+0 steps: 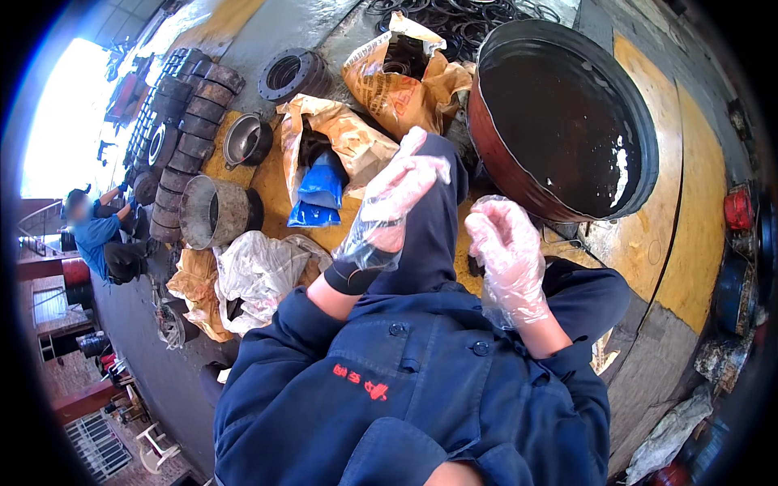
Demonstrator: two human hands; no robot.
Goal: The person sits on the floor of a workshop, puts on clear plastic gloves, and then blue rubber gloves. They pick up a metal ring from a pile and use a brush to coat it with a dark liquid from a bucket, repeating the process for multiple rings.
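Both of my hands wear thin clear plastic gloves and are raised above my lap. My left hand (391, 198) has its fingers stretched out, with nothing in it, and a dark band circles the wrist. Close by it is an open brown paper sack (356, 134) with a blue plastic wrapper (318, 194) sticking out. My right hand (510, 255) is curled, its fingers bent toward the thumb, and no object shows in it. Just beyond it stands a large round drum pan (506, 166) holding dark liquid.
Another paper sack (397, 85) holds dark rings; more black rings (462, 24) lie behind it. At the left are a metal bucket (204, 212), a metal pot (245, 139), a white plastic sack (263, 275) and stacked dark cylinders (194, 125). A person in blue (105, 239) crouches farther left.
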